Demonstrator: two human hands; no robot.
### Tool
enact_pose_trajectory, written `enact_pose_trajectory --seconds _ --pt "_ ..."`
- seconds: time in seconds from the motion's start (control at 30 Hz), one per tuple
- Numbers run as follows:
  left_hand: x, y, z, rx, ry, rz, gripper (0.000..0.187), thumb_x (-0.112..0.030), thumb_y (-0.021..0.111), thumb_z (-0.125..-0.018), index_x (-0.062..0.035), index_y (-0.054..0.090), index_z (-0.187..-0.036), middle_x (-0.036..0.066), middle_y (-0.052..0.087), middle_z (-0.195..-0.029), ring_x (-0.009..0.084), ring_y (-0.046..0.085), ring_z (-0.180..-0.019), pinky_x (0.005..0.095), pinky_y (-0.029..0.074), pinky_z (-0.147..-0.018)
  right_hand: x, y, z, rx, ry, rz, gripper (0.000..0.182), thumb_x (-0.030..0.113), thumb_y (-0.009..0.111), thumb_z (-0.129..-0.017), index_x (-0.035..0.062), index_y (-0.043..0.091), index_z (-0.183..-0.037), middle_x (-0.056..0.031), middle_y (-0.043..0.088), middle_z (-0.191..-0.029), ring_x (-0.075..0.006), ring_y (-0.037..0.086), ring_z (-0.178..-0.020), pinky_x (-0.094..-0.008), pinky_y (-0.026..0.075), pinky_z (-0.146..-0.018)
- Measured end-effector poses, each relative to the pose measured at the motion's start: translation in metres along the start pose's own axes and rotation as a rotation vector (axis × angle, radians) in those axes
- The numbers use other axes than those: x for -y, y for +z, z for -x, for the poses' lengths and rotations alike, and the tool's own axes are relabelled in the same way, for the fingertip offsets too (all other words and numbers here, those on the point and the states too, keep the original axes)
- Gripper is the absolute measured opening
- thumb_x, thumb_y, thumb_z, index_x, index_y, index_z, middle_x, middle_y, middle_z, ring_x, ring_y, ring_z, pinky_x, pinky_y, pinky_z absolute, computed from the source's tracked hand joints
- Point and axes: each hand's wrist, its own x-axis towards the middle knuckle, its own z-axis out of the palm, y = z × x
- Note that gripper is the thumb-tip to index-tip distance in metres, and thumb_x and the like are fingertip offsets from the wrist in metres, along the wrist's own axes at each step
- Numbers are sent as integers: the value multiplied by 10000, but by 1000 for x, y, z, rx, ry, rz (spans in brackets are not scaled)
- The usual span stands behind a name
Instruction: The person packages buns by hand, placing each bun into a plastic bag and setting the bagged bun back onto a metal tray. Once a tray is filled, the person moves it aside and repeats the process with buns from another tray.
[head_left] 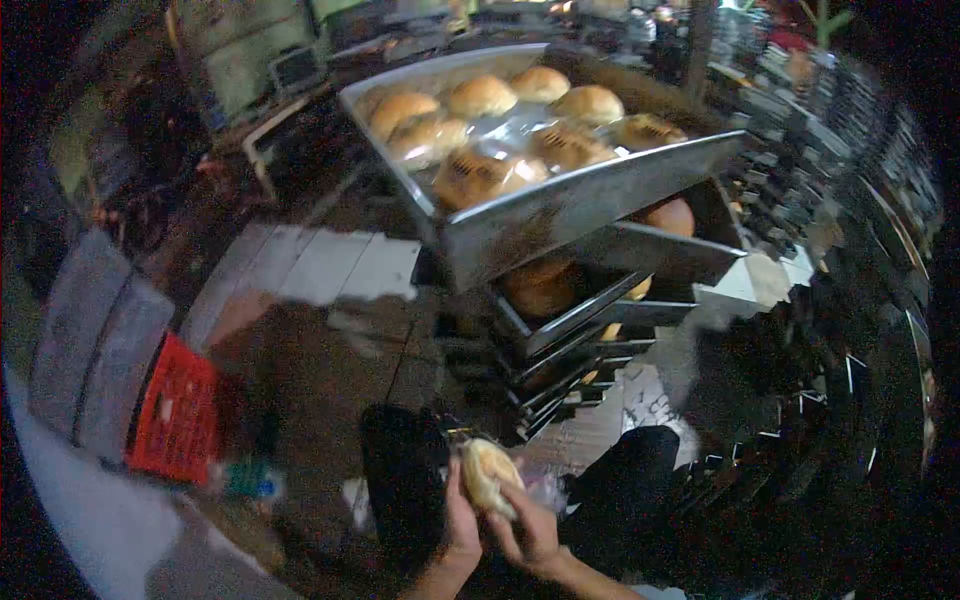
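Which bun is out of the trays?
The bun between the left hand and right hand; the other buns in view sit in the stacked trays.

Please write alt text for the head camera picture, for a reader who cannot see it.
A person's left hand and right hand hold a bun. Ahead, more buns sit in the top tray of an uneven stack of metal trays; a red crate is at left.

eight buns (pixel 482 95) in one top tray (pixel 590 185), one held bun (pixel 490 472), two hands (pixel 460 515) (pixel 532 528), one red crate (pixel 176 412)
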Motion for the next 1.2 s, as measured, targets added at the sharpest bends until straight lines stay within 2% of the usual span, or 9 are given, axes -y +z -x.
enact_pose_trajectory --seconds 0.2,0.37,0.43,0.63,0.73,0.9,1.03,1.13,1.2 --pt "46 -59 -39 472 436 -554 576 -272 416 -833 -98 117 -1293 146 220 -1303 251 303 -1155 346 257 -952 -21 -2 -1 -85 -91 -86 474 12 529 -758 -29 348 -1194 -212 429 -1176 -299 462 -1059 -321 353 -876" --pt "-20 -39 -44 657 -96 349 676 -478 446 -781 -70 225 -1272 137 291 -1270 273 321 -1150 422 352 -894 2 13 -9 190 290 -444 470 205 539 -802 106 372 -1230 -75 448 -1168 -146 477 -998 -262 381 -833" --pt "-17 -44 -45 575 -71 326 686 -495 442 -775 -68 230 -1268 141 301 -1261 281 328 -1143 428 356 -889 -1 19 -18 -91 -240 -281 381 146 446 -840 35 374 -1198 -186 406 -1163 -344 387 -1078 -397 320 -902" --pt "-12 -48 -63 460 181 234 719 -547 432 -759 -62 246 -1257 155 333 -1231 306 351 -1121 448 368 -874 -7 44 -34 424 -434 602 425 92 429 -834 56 323 -1244 -183 319 -1254 -358 262 -1183 -409 280 -941" --pt "-34 -85 -83 598 -498 725 829 -641 412 -702 -31 237 -1235 213 375 -1160 342 427 -1014 450 408 -806 6 18 -23 434 -282 305 410 118 452 -778 72 391 -1180 -180 382 -1160 -338 341 -1103 -432 322 -888" --pt "55 -167 -199 176 14 248 764 -648 471 -665 -34 344 -1103 238 443 -1008 345 490 -893 471 439 -733 4 31 -30 513 -139 780 143 90 483 -675 31 533 -795 -121 481 -701 -249 456 -624 -371 385 -558" --pt "9 -151 -164 718 -288 556 623 -592 488 -696 -104 399 -1072 157 472 -1038 371 484 -906 558 394 -781 28 31 -19 911 -67 1244 74 75 497 -715 10 531 -725 -91 515 -672 -223 488 -619 -374 418 -559" --pt "-13 -77 -97 173 -59 534 584 -590 485 -699 -152 405 -1077 163 435 -1089 382 491 -895 561 402 -758 -71 29 -2 -32 -81 5 112 101 450 -810 12 511 -840 -114 534 -797 -224 498 -695 -378 443 -647" --pt "-15 -66 -86 158 -23 516 568 -588 479 -704 -165 408 -1076 157 437 -1086 378 492 -897 560 401 -755 -85 16 1 319 362 -338 348 170 579 -757 40 452 -1054 -91 491 -1006 -173 410 -972 -305 349 -832"
